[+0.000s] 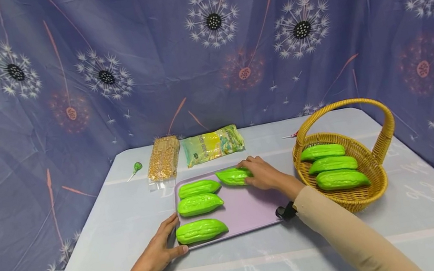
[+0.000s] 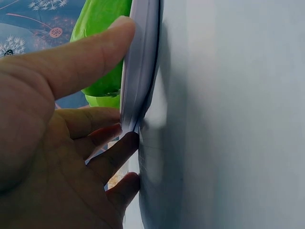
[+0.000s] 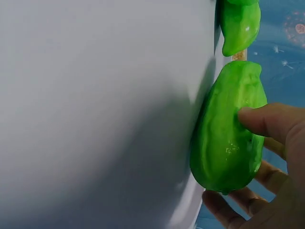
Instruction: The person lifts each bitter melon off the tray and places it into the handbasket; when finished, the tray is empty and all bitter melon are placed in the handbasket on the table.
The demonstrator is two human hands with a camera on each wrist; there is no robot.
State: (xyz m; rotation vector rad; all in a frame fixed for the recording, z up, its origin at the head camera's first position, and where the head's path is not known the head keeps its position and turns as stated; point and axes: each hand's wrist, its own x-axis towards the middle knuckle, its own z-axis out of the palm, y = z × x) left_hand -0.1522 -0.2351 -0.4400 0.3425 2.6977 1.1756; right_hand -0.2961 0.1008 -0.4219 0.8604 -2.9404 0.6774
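Observation:
A lilac tray (image 1: 247,207) lies mid-table with several green bitter gourds on it. My left hand (image 1: 173,240) pinches the tray's near left corner; in the left wrist view the thumb (image 2: 90,57) lies on the rim (image 2: 140,62) and the fingers curl under it, beside a gourd (image 2: 100,28). My right hand (image 1: 248,173) grips the far gourd (image 1: 230,176) at the tray's back edge. Seen from the right wrist, thumb and fingers wrap that gourd (image 3: 224,129) as it rests on the tray (image 3: 95,95), with another gourd (image 3: 238,24) beyond it.
A yellow wicker basket (image 1: 376,146) with a handle stands to the right and holds three gourds. Behind the tray lie a packet of corn kernels (image 1: 163,158), a green-yellow packet (image 1: 212,145) and a green lollipop (image 1: 135,168). A blue dandelion-print cloth surrounds the table.

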